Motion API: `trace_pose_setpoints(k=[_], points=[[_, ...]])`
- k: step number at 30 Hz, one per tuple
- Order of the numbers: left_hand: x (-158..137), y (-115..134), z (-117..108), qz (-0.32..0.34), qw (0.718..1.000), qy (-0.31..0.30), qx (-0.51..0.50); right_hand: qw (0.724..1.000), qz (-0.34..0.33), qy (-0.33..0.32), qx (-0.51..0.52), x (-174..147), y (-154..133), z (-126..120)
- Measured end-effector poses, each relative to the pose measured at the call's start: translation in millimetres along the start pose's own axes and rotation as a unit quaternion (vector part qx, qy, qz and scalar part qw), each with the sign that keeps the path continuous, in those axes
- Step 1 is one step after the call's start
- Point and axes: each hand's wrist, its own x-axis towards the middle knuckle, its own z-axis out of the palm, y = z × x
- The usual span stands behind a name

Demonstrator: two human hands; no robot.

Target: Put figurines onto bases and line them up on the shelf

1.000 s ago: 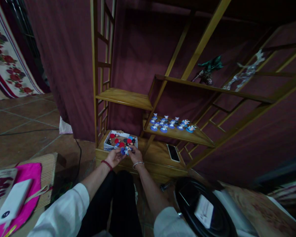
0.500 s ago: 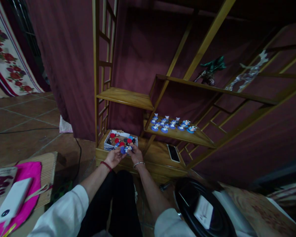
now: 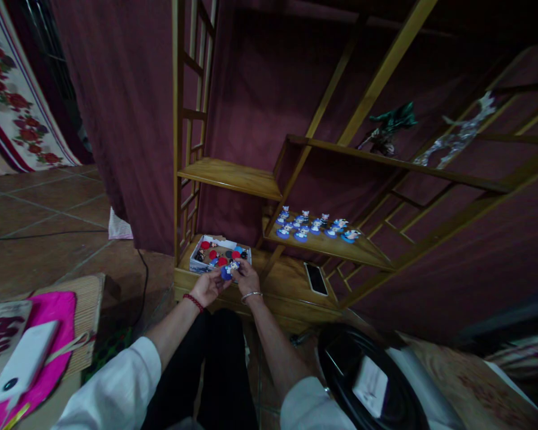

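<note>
Between my two hands is a small white-and-blue figurine (image 3: 230, 270) on a round purple-blue base. My left hand (image 3: 209, 287), with a red bead bracelet at the wrist, grips it from the left by the base. From the right, the fingers of my right hand (image 3: 247, 279) close on its upper part; a silver bangle circles that wrist. Just beyond the hands stands an open cardboard box (image 3: 198, 266) with several small figures and red, blue and black round bases in it. On the raised shelf to the right, several similar figurines (image 3: 301, 233) stand upright in rows.
The wooden shelf unit (image 3: 233, 176) fills the middle. A phone (image 3: 316, 279) lies on its lower board. Higher up stand a green ornament (image 3: 392, 122) and a clear one (image 3: 457, 134). At right is a black round stool (image 3: 336, 358); at left, a white power bank (image 3: 24, 361) on pink cloth.
The figurine has turned upright, its base now underneath instead of facing left. Both hands stay close together in front of the box. The view has shifted slightly.
</note>
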Motion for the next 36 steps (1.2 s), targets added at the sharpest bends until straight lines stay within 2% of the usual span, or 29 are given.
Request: trace_pose_setpoints(k=[13,17,28,36], points=[[-1,-1,-1,0.012,1.000,-0.005,-0.003,0.999,-0.024,-0.023,-0.020,-3,-15,0],[-1,-1,-1,0.016,1.000,-0.004,-0.009,0.997,-0.040,-0.037,-0.055,-4,-20,-1],[2,-3,-5,0.036,0.998,-0.058,-0.016,0.984,-0.096,-0.068,-0.137,-5,-36,-7],[-3,-2,-2,0.043,0.996,-0.073,-0.021,0.974,-0.130,-0.073,-0.172,-5,-42,-10]])
